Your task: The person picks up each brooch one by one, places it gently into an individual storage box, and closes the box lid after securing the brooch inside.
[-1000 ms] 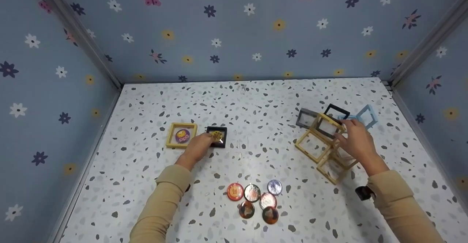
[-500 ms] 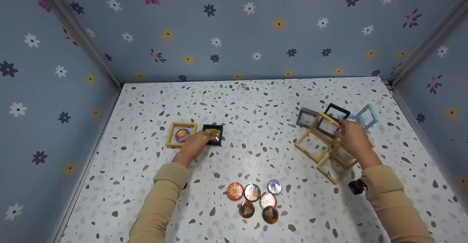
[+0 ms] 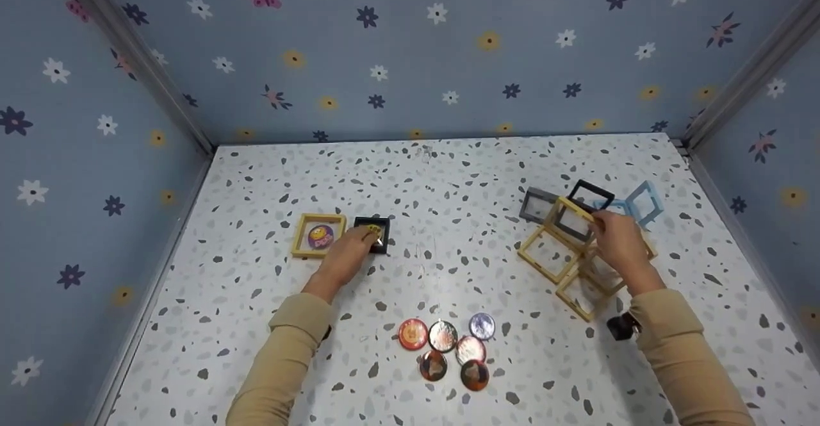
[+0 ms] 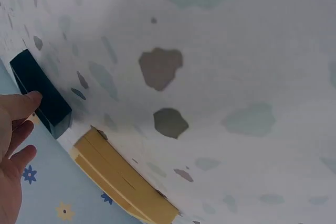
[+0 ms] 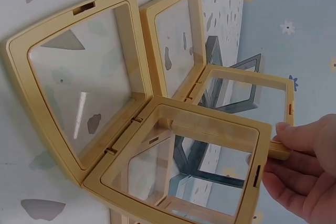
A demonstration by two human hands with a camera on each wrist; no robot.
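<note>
Left hand (image 3: 346, 256) touches black frame (image 4: 50, 98), grip unclear; right hand (image 5: 310, 166) pinches yellow frame (image 5: 249, 76).

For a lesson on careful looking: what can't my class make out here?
Head: part of the yellow badge in the small square black frame, behind the left hand.
Head: print on the glossy pale-red round badge, washed out by glare.
Right wrist: remainder of right hand, past the right edge.

This is a booth-like workspace: blue floral panels (image 3: 410, 48) wall three sides of a speckled surface (image 3: 461, 189).
</note>
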